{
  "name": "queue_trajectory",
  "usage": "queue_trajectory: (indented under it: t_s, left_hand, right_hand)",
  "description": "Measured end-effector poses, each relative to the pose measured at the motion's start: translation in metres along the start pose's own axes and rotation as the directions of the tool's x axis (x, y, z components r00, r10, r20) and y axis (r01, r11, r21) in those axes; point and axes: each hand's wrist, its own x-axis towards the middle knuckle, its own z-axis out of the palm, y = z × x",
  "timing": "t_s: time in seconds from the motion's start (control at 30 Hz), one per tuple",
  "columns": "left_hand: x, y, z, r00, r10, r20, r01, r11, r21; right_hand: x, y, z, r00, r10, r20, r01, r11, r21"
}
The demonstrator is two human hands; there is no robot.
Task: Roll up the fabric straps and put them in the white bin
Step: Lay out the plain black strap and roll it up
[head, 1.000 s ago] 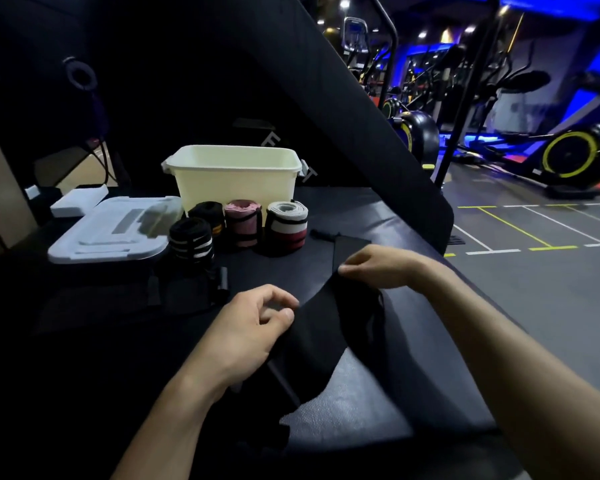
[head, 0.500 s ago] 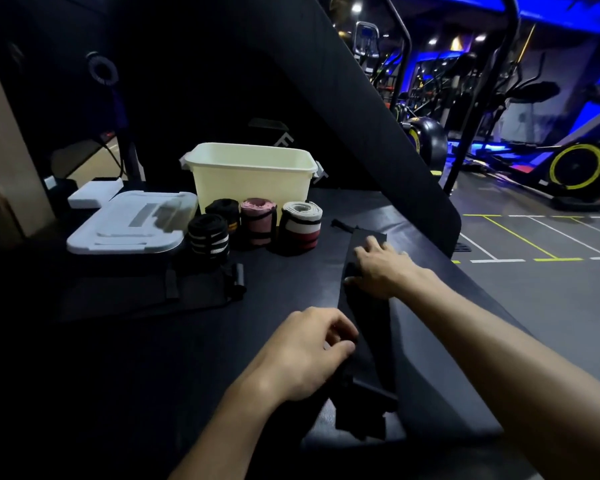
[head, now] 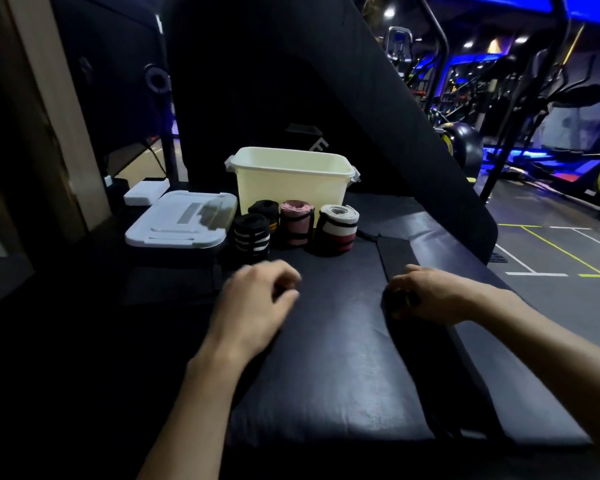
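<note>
A black fabric strap (head: 413,341) lies flat and lengthwise on the counter, its middle under the right hand's curled fingers (head: 400,284). Beyond the fingers stand four rolled straps (head: 293,228), upright, just before the open white bin (head: 291,183).

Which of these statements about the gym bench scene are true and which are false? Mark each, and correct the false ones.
1. Four rolled fabric straps stand in front of the cream-white plastic bin. True.
2. The pale grey plastic lid sits on the bin. False: it lies left of the bin, on the bench.
3. The right hand grips the long black fabric strap. True.
4. The left hand holds the pink rolled strap. False: it hovers over the black padded bench, holding nothing.
5. The white and maroon rolled strap lies inside the bin. False: it stands outside.
</note>
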Motion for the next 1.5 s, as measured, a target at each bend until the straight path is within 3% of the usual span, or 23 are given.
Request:
queue_trajectory:
  t_s: [0.07, 0.13, 0.27, 0.4, 0.57, 0.67, 0.77, 0.87, 0.93, 1.07, 1.2, 1.3, 1.37, 1.5]
  left_hand:
    - [0.001, -0.017, -0.019, 0.986, -0.109, -0.124, 0.129, 0.977, 0.17]
    - [0.001, -0.033, -0.033, 0.953, -0.259, -0.156, 0.294, 0.914, 0.28]
    - [-0.001, -0.051, -0.038, 0.882, -0.47, -0.024, 0.44, 0.806, 0.397]
    - [-0.001, -0.049, -0.035, 0.881, -0.472, -0.018, 0.42, 0.765, 0.488]
    - [-0.001, -0.044, -0.038, 0.908, -0.417, -0.038, 0.382, 0.788, 0.483]
    - [-0.006, -0.044, -0.045, 0.93, -0.36, -0.073, 0.354, 0.826, 0.439]
    - [-0.009, -0.051, -0.05, 0.924, -0.363, -0.122, 0.383, 0.869, 0.314]
    - [-0.011, -0.052, -0.055, 0.903, -0.367, -0.222, 0.373, 0.928, -0.014]
    - [-0.011, -0.052, -0.058, 0.877, -0.391, -0.28, 0.324, 0.911, -0.256]
    - [-0.011, -0.043, -0.06, 0.821, -0.481, -0.309, 0.202, 0.749, -0.631]
    - [-0.01, -0.023, -0.057, 0.81, -0.549, -0.209, 0.151, 0.539, -0.829]
    - [-0.006, -0.015, -0.048, 0.81, -0.574, -0.119, 0.151, 0.401, -0.904]
    - [-0.003, -0.011, -0.045, 0.805, -0.589, -0.069, 0.151, 0.316, -0.937]
    - [0.001, -0.003, -0.04, 0.805, -0.594, 0.002, 0.133, 0.177, -0.975]
  right_hand:
    - [0.002, -0.008, 0.0, 0.999, 0.017, -0.043, -0.018, 1.0, -0.012]
    - [0.006, -0.022, 0.002, 0.992, -0.008, -0.123, 0.01, 1.0, 0.014]
    - [0.023, -0.064, 0.009, 0.958, -0.17, -0.23, 0.2, 0.973, 0.113]
    - [0.045, -0.109, 0.017, 0.925, -0.251, -0.286, 0.312, 0.93, 0.194]
    - [0.068, -0.135, 0.014, 0.948, -0.207, -0.241, 0.251, 0.952, 0.172]
    - [0.072, -0.136, 0.012, 0.92, -0.241, -0.309, 0.302, 0.939, 0.167]
    - [0.065, -0.137, 0.012, 0.892, -0.268, -0.363, 0.34, 0.928, 0.15]
    - [0.047, -0.138, 0.009, 0.857, -0.32, -0.403, 0.349, 0.937, -0.003]
    - [0.03, -0.132, 0.005, 0.85, -0.338, -0.403, 0.347, 0.936, -0.053]
    - [-0.009, -0.098, 0.002, 0.887, -0.286, -0.362, 0.331, 0.941, 0.066]
    - [-0.051, -0.07, -0.004, 0.949, -0.302, -0.088, 0.314, 0.897, 0.31]
    - [-0.07, -0.065, -0.005, 0.928, -0.366, 0.075, 0.322, 0.885, 0.335]
    - [-0.069, -0.065, -0.006, 0.917, -0.399, 0.012, 0.365, 0.851, 0.378]
    - [-0.049, -0.071, -0.005, 0.889, -0.232, -0.395, 0.396, 0.823, 0.408]
